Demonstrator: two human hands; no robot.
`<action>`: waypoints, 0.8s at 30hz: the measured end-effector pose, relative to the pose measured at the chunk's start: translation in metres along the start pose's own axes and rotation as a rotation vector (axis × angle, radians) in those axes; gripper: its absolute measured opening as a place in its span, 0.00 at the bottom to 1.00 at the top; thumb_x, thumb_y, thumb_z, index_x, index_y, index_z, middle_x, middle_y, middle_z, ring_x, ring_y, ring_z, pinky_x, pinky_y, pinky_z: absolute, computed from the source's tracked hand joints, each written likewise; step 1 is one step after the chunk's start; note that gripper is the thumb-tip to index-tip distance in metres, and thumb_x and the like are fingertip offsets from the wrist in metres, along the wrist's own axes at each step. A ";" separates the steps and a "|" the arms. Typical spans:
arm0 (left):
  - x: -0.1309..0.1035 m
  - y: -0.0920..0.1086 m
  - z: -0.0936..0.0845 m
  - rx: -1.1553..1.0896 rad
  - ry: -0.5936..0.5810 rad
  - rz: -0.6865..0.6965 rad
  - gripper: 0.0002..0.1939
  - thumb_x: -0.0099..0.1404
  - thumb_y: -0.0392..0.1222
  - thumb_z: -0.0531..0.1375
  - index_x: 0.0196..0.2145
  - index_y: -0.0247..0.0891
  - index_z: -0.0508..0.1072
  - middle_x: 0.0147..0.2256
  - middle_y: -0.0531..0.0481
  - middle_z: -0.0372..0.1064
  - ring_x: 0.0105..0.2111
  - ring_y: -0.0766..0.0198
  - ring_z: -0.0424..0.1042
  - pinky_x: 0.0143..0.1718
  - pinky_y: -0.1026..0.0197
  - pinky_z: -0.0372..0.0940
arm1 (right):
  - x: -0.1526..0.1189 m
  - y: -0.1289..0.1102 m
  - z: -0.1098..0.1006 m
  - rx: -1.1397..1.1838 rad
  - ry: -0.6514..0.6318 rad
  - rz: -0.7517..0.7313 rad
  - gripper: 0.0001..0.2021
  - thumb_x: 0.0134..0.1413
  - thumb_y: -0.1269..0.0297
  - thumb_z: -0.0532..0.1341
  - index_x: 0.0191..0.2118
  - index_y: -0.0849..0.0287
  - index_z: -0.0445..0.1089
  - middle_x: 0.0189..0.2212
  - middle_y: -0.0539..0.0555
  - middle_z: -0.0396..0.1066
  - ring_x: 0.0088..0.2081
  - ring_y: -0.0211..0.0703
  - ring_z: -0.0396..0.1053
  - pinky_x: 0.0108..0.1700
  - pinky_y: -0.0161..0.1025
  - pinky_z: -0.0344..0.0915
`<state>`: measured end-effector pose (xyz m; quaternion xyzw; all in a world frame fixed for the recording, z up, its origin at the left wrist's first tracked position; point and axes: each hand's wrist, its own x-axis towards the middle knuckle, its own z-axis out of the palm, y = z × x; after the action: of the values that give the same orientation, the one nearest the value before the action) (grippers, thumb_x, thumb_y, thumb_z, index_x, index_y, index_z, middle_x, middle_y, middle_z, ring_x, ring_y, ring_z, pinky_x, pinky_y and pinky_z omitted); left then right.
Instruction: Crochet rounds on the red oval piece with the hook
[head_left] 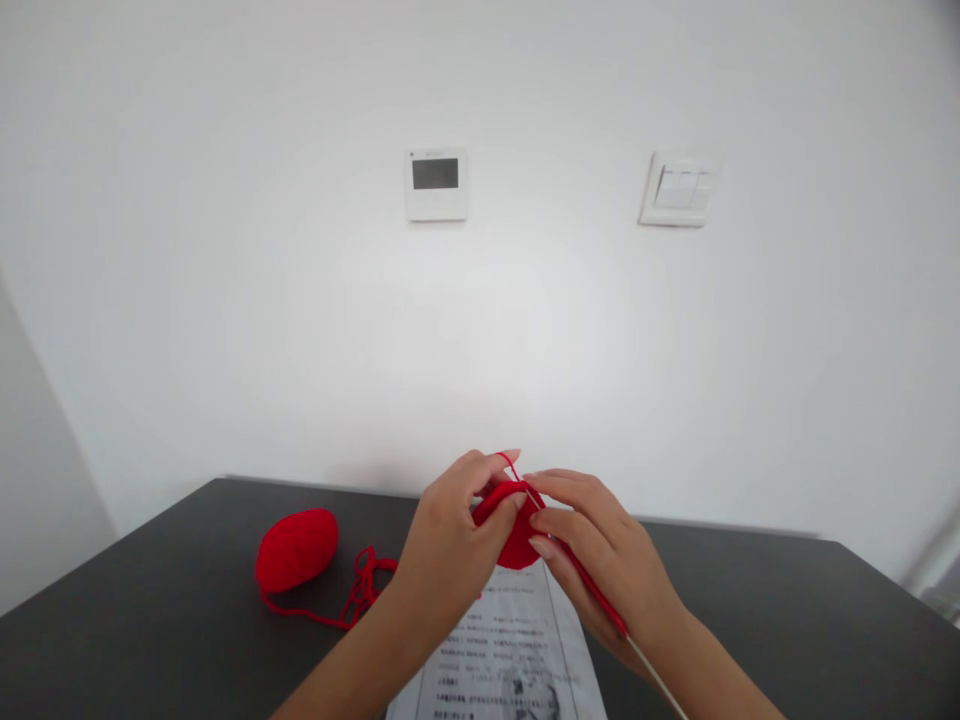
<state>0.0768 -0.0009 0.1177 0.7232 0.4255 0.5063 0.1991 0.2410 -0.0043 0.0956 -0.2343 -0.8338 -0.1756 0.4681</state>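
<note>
Red knitted fabric (519, 545) hangs between my two hands above a printed sheet. My left hand (459, 515) pinches its left upper edge, with a strand of red yarn looped over the raised index finger. A thin pale needle (654, 675) runs from the fabric's top edge down to the lower right, red stitches along part of it. My right hand (607, 545) is closed around this needle, fingertips close to the left thumb. Whether a second needle lies inside my left hand is hidden.
A red yarn ball (298, 550) lies on the dark table (187, 610) at the left, with tangled loose yarn (363, 587) beside it. The printed sheet (499, 650) lies below my hands. A thermostat (436, 185) and a switch (679, 188) are on the wall.
</note>
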 end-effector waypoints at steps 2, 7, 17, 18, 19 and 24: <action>0.000 -0.002 0.000 0.057 0.019 0.047 0.14 0.60 0.33 0.55 0.43 0.38 0.73 0.33 0.51 0.71 0.36 0.64 0.70 0.40 0.61 0.65 | 0.000 0.001 -0.001 0.020 -0.023 -0.006 0.07 0.59 0.73 0.55 0.42 0.60 0.66 0.43 0.61 0.71 0.47 0.49 0.68 0.46 0.48 0.70; 0.002 -0.002 -0.003 0.118 0.047 0.100 0.11 0.61 0.32 0.55 0.37 0.40 0.75 0.33 0.52 0.71 0.35 0.64 0.71 0.39 0.62 0.65 | 0.005 0.001 -0.006 0.064 -0.026 -0.022 0.07 0.59 0.74 0.56 0.42 0.60 0.67 0.42 0.61 0.72 0.47 0.48 0.69 0.47 0.48 0.71; 0.009 -0.009 -0.014 -0.020 -0.070 0.026 0.10 0.58 0.32 0.57 0.35 0.40 0.76 0.33 0.51 0.73 0.34 0.64 0.71 0.37 0.63 0.65 | 0.005 -0.005 -0.019 0.403 -0.050 0.397 0.08 0.60 0.70 0.57 0.40 0.56 0.72 0.39 0.55 0.76 0.41 0.42 0.75 0.42 0.36 0.74; 0.010 -0.011 -0.015 -0.051 -0.093 0.002 0.10 0.58 0.33 0.57 0.35 0.40 0.77 0.34 0.51 0.73 0.34 0.64 0.72 0.37 0.63 0.65 | 0.005 -0.005 -0.020 0.432 -0.055 0.452 0.07 0.60 0.70 0.57 0.40 0.56 0.72 0.38 0.54 0.77 0.40 0.41 0.75 0.42 0.35 0.74; 0.011 -0.013 -0.016 -0.079 -0.112 -0.020 0.09 0.58 0.34 0.58 0.35 0.40 0.77 0.34 0.51 0.73 0.34 0.64 0.72 0.37 0.62 0.65 | 0.004 -0.005 -0.020 0.451 -0.057 0.481 0.07 0.60 0.69 0.57 0.40 0.55 0.73 0.38 0.53 0.77 0.40 0.41 0.75 0.41 0.34 0.74; 0.016 -0.020 -0.021 -0.154 -0.194 -0.060 0.08 0.57 0.34 0.59 0.33 0.40 0.78 0.33 0.50 0.74 0.35 0.63 0.72 0.37 0.61 0.65 | 0.008 -0.004 -0.025 0.415 -0.123 0.291 0.09 0.59 0.72 0.56 0.41 0.55 0.72 0.40 0.54 0.76 0.40 0.41 0.75 0.41 0.36 0.74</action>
<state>0.0518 0.0203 0.1212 0.7381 0.3857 0.4590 0.3094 0.2530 -0.0184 0.1145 -0.2608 -0.8365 0.0830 0.4747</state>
